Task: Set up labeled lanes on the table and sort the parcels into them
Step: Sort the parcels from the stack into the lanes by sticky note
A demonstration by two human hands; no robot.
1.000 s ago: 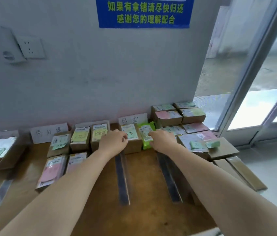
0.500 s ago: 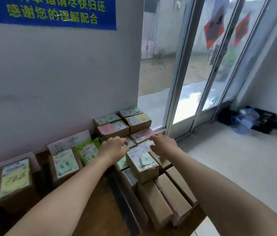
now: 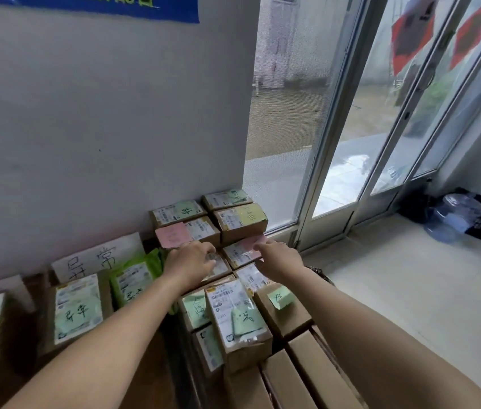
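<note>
My left hand (image 3: 192, 262) curls its fingers over a parcel (image 3: 220, 267) in the right-hand stack; I cannot tell if it grips. My right hand (image 3: 279, 259), fingers loosely bent, touches the pink-noted parcel (image 3: 240, 252) just beside.

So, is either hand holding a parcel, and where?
Cannot tell. Left hand curls over the top of a flat parcel; right hand touches the right end of the pink-noted parcel.

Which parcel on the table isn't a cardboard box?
The bright green plastic mailer beside the left hand; the others in view are brown cardboard boxes.
</note>
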